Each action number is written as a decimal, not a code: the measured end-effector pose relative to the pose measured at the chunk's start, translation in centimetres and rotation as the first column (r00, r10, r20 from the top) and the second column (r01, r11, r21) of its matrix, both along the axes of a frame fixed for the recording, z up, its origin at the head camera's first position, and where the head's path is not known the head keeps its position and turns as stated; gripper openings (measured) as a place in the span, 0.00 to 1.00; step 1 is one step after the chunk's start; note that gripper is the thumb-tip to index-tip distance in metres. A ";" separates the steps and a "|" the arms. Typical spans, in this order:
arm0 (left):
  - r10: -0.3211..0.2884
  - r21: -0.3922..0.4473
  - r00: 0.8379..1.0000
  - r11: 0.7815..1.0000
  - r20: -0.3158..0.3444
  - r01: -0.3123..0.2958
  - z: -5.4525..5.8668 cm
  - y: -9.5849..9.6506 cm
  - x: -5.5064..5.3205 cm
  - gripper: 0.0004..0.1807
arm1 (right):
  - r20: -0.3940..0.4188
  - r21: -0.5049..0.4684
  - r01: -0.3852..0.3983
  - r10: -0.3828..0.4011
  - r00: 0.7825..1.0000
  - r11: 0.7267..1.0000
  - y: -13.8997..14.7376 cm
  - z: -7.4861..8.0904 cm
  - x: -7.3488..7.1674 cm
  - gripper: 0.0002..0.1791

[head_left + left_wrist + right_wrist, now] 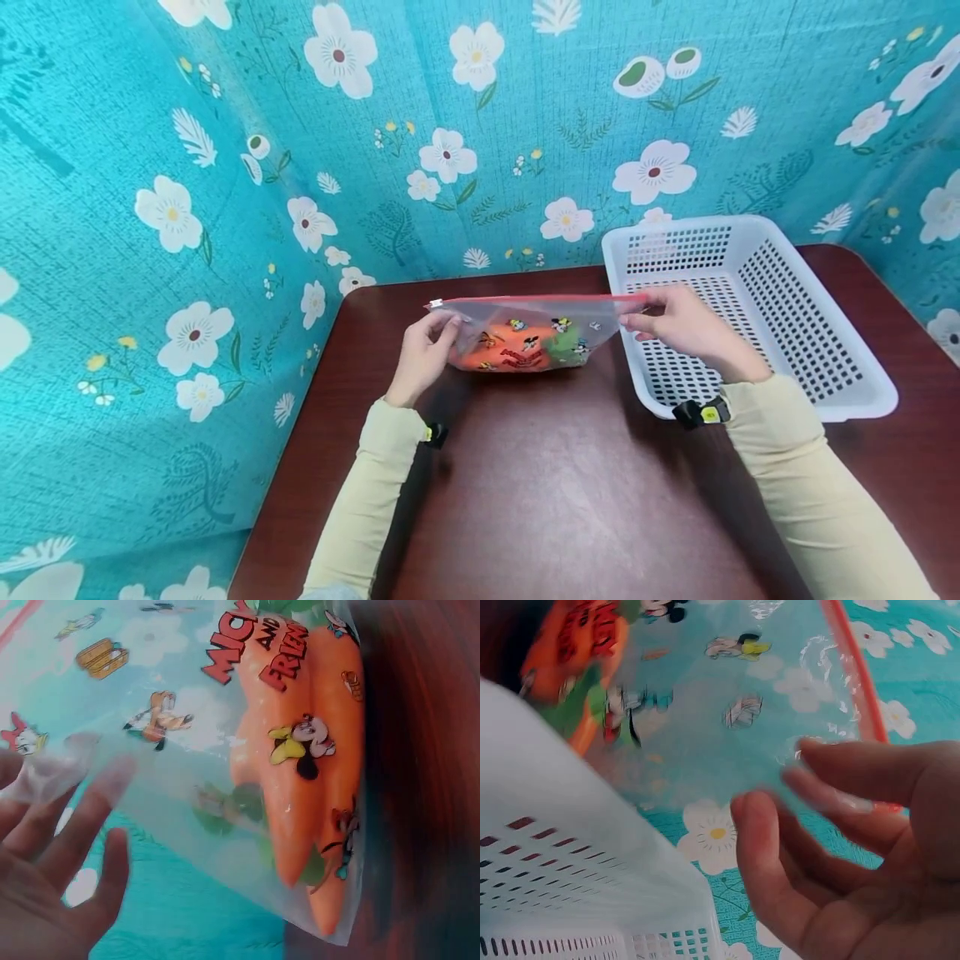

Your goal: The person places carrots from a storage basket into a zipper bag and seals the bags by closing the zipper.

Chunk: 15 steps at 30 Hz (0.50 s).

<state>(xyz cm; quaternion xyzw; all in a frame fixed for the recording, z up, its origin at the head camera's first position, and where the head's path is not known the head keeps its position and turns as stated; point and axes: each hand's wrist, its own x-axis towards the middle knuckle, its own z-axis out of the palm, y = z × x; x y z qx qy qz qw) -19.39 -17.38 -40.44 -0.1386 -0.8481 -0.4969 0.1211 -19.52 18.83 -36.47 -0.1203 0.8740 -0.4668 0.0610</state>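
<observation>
A clear zip bag (581, 312) with a red top strip and cartoon prints is held up by its two sides over the table. Inside it lie orange carrots (296, 787) with green tops, visible through the plastic. My left hand (422, 354) pinches the bag's upper left side, just below the white slider (437, 303). At the opposite end, my right hand (686, 327) pinches the upper right corner between thumb and fingers. The red strip (859, 682) runs straight between both hands. The bag's bottom hangs close over the tabletop.
A white plastic basket (840, 358) with slotted walls stands at the right, under my right forearm. The dark red-brown table (555, 492) reaches back to a turquoise flowered cloth (525, 183), which also hangs along the left side.
</observation>
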 end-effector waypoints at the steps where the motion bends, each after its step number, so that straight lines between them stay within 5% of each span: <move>1: 0.013 0.005 0.999 1.000 -0.037 -0.013 0.2 0.0 0.1 0.11 | -0.005 0.015 -0.011 0.011 1.000 1.000 -0.1 0.0 0.1 0.17; 5: 0.036 0.033 0.983 0.999 -0.180 -0.031 1.4 -0.8 0.4 0.09 | -0.079 -0.002 0.019 -0.019 0.997 1.000 -0.6 0.6 0.5 0.15; 8: 0.043 0.050 0.977 0.998 -0.209 -0.034 2.6 -1.7 0.6 0.09 | -0.121 -0.033 0.032 -0.036 0.992 0.999 -1.0 1.6 0.9 0.14; 15: 0.041 -0.017 0.999 0.999 -0.009 -0.041 3.2 -3.4 0.4 0.10 | -0.025 -0.049 0.018 -0.020 0.999 0.999 -2.7 2.2 1.2 0.14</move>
